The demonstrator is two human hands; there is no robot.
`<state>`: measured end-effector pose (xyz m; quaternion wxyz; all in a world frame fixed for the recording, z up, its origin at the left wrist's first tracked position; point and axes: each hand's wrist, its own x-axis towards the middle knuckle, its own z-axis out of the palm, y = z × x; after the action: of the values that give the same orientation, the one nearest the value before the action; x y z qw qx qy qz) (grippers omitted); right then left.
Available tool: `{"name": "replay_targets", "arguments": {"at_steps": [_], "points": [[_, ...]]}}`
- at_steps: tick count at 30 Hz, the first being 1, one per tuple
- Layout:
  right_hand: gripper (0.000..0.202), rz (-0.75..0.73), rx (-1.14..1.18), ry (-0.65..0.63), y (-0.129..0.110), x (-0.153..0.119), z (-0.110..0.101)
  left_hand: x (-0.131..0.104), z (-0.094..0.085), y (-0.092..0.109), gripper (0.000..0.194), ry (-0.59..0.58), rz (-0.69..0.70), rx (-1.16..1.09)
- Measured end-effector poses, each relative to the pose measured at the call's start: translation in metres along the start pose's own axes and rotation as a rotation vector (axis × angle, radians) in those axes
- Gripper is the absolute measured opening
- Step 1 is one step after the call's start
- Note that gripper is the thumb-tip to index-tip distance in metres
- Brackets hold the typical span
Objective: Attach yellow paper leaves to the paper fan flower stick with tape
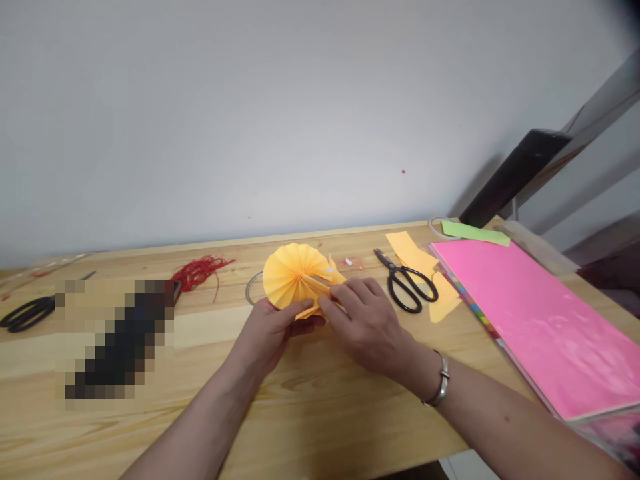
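Note:
A pleated yellow paper fan (293, 270), spread into a nearly full round, is held above the wooden table (310, 413). My left hand (280, 327) grips its lower edge, thumb on top and fingers underneath. At the fan's right side, my right hand (363, 320) pinches the folds with bent fingers. Part of the lower right of the fan is hidden by my fingers. Just right of my right hand lie black-handled scissors (407, 283), their blades pointing up and left.
Yellow paper scraps (410, 252), a green strip (475, 233) and a stack of pink sheets (545, 320) lie right. Red threads (200, 273), a pixelated dark object (125, 340) and other scissors (30, 313) lie left. A wall (250, 120) rises behind.

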<state>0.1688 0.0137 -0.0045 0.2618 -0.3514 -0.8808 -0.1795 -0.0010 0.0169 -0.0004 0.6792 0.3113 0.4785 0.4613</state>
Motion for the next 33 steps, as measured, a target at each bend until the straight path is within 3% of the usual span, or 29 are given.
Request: {"name": "replay_targets", "arguments": {"at_steps": [6,10,13,16,18,20,26,33], "points": [[0.028,0.037,0.084,0.019,-0.001,0.002,-0.003,0.000,0.001,0.002,0.028,0.028,0.008,-0.019],[0.024,0.318,0.220,0.044,0.007,0.004,-0.005,0.003,-0.002,0.004,0.025,0.070,0.023,-0.027],[0.043,0.611,0.409,-0.204,0.015,0.007,-0.002,0.005,-0.007,0.005,0.024,0.065,0.029,-0.055],[0.052,0.702,0.834,-0.453,0.019,0.009,0.003,0.007,-0.011,0.006,0.022,0.058,0.027,-0.066],[0.048,0.739,1.064,-0.494,0.019,0.010,0.006,0.008,-0.013,0.006,0.021,0.046,0.017,-0.063],[0.043,0.783,1.152,-0.489,0.017,0.010,0.008,0.008,-0.014,0.007,0.021,0.025,0.013,-0.065],[0.036,0.771,0.999,-0.387,0.016,0.009,0.011,0.007,-0.015,0.012,0.026,0.001,-0.021,-0.106],[0.034,0.777,0.889,-0.307,0.017,0.007,0.012,0.010,-0.016,0.008,0.020,0.026,-0.038,0.007]]}}
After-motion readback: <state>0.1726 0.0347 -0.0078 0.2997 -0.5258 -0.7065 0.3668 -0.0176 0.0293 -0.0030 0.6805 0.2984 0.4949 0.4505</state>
